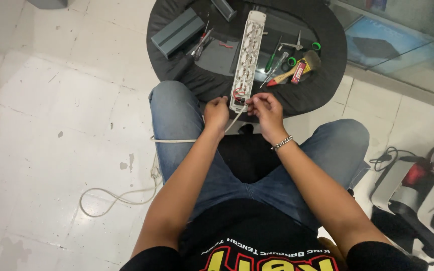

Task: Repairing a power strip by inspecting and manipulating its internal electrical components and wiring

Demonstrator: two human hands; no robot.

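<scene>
Grip: both hands are closed in pinches at the near end of the long white opened power strip. The left hand is curled just left of that end, fingertips pressed together on the pale cable. The right hand sits just right of it, fingertips pinched on what looks like a thin wire end; too small to tell for certain.

Location of work: the strip lies lengthwise on a round black cloth-covered stool top, its near end at the stool's near edge, above the person's knees.

Step in hand: judged to be wiring at the cable entry, with the strip's contacts exposed.

Next move calls for: fine fingertip control at that end, judged from the small coloured leads there.

Beside the strip, right: a green-handled screwdriver, small scissors and a wooden-handled brush.

Beside the strip, left: a grey rectangular cover piece and a dark-handled tool.

Edges: the strip's near end slightly overhangs the stool rim.

Open room: little on the stool; white tiled floor left of the strip is open except for the cable loop.
</scene>
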